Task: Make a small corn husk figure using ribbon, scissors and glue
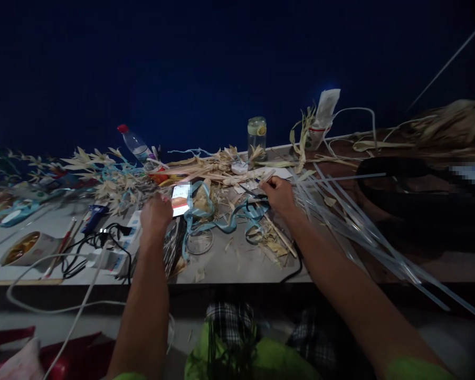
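Observation:
On the left side of the cluttered table my left hand [157, 214] is closed, right beside a lit phone [180, 200]; what its fingers hold, if anything, is hidden. My right hand [277, 192] is pinched near the table's middle, at a dark thin cord and small white paper pieces; what lies between its fingertips is too small to name. Light blue ribbon [229, 224] winds between the hands, beside a clear ring [200, 241]. Dried husk strips [206, 171] are heaped behind, and husk scraps [275, 245] lie in front of my right hand.
Clear plastic tubes [364, 237] stick out past the table's right front edge. A lidded bottle [257, 134] and a red-capped bottle [134, 145] stand behind. At left are a bowl [43, 248], a power strip [126, 248], cables and husk flowers [103, 179].

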A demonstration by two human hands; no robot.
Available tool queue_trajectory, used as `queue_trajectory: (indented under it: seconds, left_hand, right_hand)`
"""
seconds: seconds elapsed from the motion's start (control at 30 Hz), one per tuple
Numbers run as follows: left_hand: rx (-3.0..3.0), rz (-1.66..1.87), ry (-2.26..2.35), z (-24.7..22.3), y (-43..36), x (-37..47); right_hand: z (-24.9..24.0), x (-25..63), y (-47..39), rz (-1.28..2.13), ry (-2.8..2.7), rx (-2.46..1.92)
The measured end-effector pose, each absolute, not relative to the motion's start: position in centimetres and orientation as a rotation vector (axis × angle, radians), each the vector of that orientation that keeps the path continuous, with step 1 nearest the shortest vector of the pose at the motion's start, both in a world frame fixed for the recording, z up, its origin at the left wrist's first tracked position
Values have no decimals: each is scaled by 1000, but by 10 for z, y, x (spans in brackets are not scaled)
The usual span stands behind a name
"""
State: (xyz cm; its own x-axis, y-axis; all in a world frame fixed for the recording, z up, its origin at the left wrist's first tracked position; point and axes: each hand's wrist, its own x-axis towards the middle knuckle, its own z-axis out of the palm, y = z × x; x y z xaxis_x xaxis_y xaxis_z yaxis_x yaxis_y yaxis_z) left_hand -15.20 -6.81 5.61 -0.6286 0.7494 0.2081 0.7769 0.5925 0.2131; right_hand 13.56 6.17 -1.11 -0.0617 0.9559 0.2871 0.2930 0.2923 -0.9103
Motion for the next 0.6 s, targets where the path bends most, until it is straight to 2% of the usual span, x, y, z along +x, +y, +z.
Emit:
queue_trajectory:
  seconds: [0.13,0.23,0.6]
  left_hand:
    - [-1381,159,-2870,41,-76,-184]
    - [-1354,284,-2917,29,-74,-192]
    - [-1479,289,-2903,14,-73,-223]
  right_hand:
    - [-10,136,61,832,-1588,-1203]
    - [-10,135,61,837,-1594,-1211]
    - [-15,136,65,863,-1593,-1217]
